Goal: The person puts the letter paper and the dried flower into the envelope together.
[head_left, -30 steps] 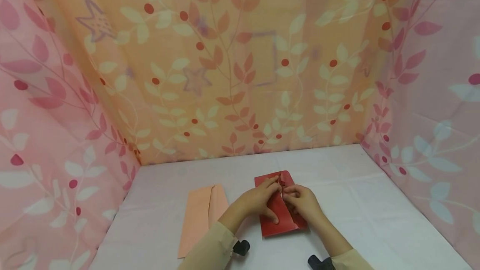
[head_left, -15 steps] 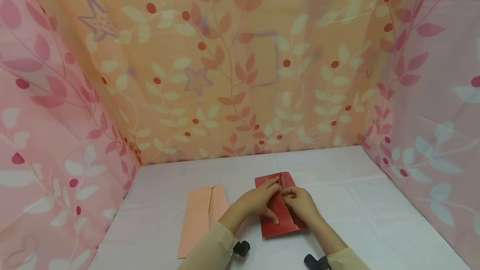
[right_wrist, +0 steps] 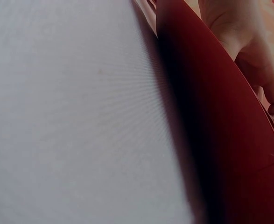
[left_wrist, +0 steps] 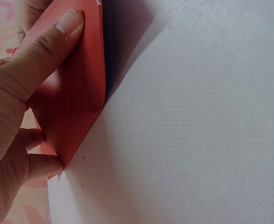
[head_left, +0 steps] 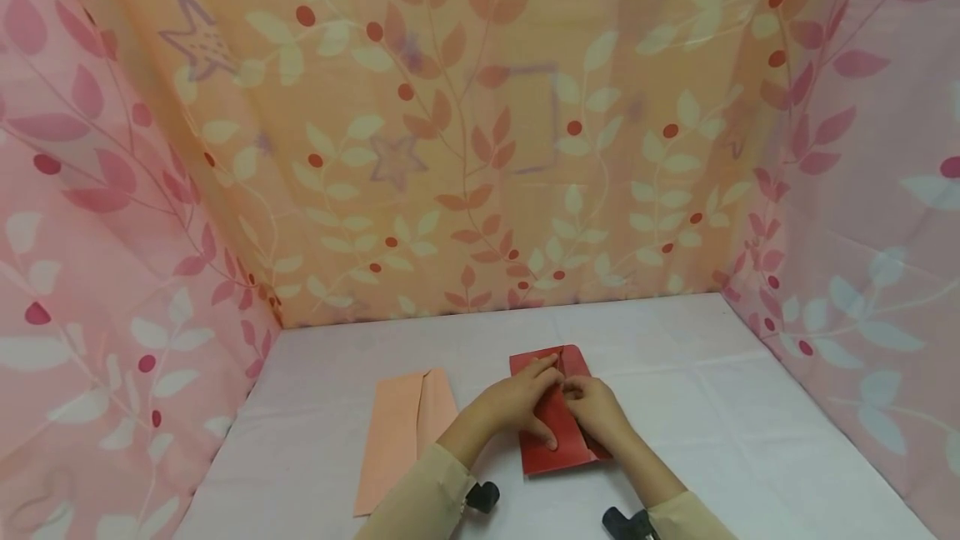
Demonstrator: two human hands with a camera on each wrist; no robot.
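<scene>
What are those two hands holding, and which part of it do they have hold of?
Both hold the red envelope lying on the white table. The left hand presses its left half, thumb near the bottom edge; the right hand pinches the flap along the middle.

peach envelope [head_left: 405, 438], white tabletop [head_left: 735, 407], leaf-patterned curtains [head_left: 480, 148]

The red envelope [head_left: 558, 427] is a long rectangle of stiff, deep red paper with rounded far corners, lying lengthwise on the white-covered bench [head_left: 712, 407], its short near edge toward the person. It does not lie quite flat: the left wrist view shows its left edge [left_wrist: 92, 70] raised off the cloth and casting a shadow, and the right wrist view shows its right side [right_wrist: 221, 140] bowed up in a curve.
</scene>
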